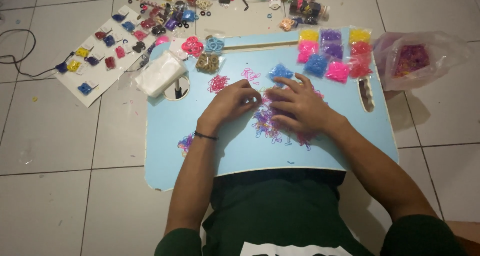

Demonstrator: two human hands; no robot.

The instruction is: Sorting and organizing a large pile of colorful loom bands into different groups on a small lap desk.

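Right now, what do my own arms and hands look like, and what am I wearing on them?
Both arms are bare from short dark green sleeves down. The left hand has a thin black band around its wrist. The right hand shows no ring, watch or band. No gloves on either hand.

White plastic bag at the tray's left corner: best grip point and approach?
Probably pinch the white plastic bag at its loose upper-right end, coming from above. It lies flat and slack on the blue tray, overhanging the round cup hole, so no rigid edge offers itself.
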